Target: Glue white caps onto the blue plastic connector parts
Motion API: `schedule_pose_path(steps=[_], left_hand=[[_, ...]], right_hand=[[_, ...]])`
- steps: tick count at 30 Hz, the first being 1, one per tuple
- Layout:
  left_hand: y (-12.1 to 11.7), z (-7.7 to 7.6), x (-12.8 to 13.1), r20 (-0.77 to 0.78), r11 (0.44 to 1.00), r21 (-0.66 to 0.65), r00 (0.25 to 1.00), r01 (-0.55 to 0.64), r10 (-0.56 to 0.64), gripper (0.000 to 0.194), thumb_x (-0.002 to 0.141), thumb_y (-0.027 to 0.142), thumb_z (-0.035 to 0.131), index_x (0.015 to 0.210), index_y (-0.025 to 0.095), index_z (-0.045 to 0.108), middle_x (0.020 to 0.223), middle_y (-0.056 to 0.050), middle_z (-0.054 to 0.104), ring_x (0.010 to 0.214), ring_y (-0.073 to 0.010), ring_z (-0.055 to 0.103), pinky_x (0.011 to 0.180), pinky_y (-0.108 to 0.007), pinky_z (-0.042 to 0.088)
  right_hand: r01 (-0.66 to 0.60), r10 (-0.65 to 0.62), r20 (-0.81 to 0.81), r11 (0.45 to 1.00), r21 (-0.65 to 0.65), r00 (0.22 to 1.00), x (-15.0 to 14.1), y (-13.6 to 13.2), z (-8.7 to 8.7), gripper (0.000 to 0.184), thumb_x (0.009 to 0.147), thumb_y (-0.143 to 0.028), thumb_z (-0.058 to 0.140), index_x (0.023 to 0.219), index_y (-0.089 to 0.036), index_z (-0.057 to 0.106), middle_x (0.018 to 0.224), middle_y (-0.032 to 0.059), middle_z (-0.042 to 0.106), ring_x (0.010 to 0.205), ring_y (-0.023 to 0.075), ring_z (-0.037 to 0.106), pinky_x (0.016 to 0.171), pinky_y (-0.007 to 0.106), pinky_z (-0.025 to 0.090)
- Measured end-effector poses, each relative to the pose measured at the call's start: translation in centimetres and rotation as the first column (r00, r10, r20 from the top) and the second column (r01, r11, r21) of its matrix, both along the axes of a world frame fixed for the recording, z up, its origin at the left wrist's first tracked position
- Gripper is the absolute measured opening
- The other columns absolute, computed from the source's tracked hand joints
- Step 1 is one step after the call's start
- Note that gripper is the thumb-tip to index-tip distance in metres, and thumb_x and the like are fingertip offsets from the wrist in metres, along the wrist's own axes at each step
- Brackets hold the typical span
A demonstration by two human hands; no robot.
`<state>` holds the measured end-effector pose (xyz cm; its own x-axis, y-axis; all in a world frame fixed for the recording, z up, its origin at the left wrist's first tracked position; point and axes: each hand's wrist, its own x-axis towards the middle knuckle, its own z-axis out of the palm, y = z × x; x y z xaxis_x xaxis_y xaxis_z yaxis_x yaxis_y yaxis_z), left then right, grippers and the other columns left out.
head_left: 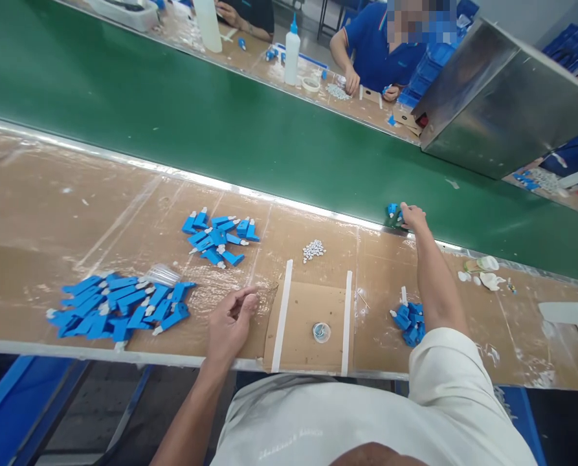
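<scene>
Head view: left hand (231,322) half-open, right hand (413,217) at blue piece (400,218), grip unclear; shirt lettering (291,444) illegible.

Along my counter's (21,194) near edge I count two piles of blue parts, a left pile (123,304) and a right pile (412,327), plus one middle pile (217,237) farther back. I also have one cardboard sheet (298,310), two white strips (282,317), one small cup (321,332), and, beyond the far edge, two blue pieces (391,209).
</scene>
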<state>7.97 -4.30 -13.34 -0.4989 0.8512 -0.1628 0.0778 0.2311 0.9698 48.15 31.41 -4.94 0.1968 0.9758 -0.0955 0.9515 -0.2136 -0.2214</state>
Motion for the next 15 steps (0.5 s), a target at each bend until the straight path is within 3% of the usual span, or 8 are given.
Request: schedule_pose_path(steps=[3,5,9,12,15], left_hand=[[0.1,0.1,0.0,-0.02,1.0,0.008,1.0,0.009,-0.009,0.043,0.087,0.059,0.069,0.104,0.02,0.078,0.091,-0.007,0.079,0.075,-0.0203,0.074,0.074,-0.034,0.062],[0.2,0.3,0.1,-0.043,1.0,0.014,0.999,0.019,-0.019,0.043,0.086,0.059,0.068,0.103,0.02,0.077,0.089,-0.007,0.079,0.076,-0.0207,0.074,0.073,-0.034,0.062],[-0.1,0.3,-0.1,-0.051,1.0,0.008,0.999,0.003,-0.003,0.047,0.086,0.061,0.067,0.104,0.019,0.075,0.082,-0.005,0.076,0.071,-0.0196,0.073,0.069,-0.033,0.061],[-0.4,0.0,-0.3,-0.073,1.0,0.013,0.997,-0.004,0.005,0.049,0.086,0.061,0.067,0.108,0.018,0.073,0.082,-0.004,0.075,0.07,-0.0175,0.071,0.069,-0.031,0.06],[-0.5,-0.4,-0.5,-0.101,1.0,0.012,0.995,0.022,-0.021,0.05,0.087,0.061,0.066,0.11,0.018,0.072,0.084,-0.004,0.074,0.071,-0.0167,0.07,0.071,-0.031,0.059]], right_hand=[[0.063,-0.063,0.026,0.998,-0.003,0.998,-2.7,0.4,-0.7,0.053,0.103,-0.047,0.049,0.138,-0.007,0.058,0.141,0.0337,0.052,0.108,0.032,0.068,0.093,0.047,0.057],[0.063,-0.063,0.031,0.998,-0.007,0.998,-4.5,0.5,-1.0,0.052,0.099,-0.041,0.059,0.138,-0.008,0.057,0.147,0.0333,0.045,0.114,0.0341,0.066,0.105,0.051,0.051],[0.017,-0.017,0.005,0.999,-0.035,1.0,-5.4,-1.1,-1.3,0.046,0.097,-0.034,0.062,0.135,-0.009,0.058,0.144,0.0276,0.051,0.12,0.0332,0.062,0.112,0.049,0.045],[-0.04,0.039,-0.015,0.998,-0.056,0.999,-2.8,-5.4,-1.2,0.039,0.098,-0.037,0.062,0.13,-0.016,0.062,0.131,0.0191,0.063,0.123,0.0317,0.058,0.112,0.045,0.045],[-0.148,0.152,0.034,0.985,-0.091,0.988,1.0,-12.3,-0.7,0.035,0.095,-0.041,0.065,0.121,-0.019,0.068,0.122,0.0169,0.07,0.12,0.0333,0.061,0.105,0.044,0.049]])
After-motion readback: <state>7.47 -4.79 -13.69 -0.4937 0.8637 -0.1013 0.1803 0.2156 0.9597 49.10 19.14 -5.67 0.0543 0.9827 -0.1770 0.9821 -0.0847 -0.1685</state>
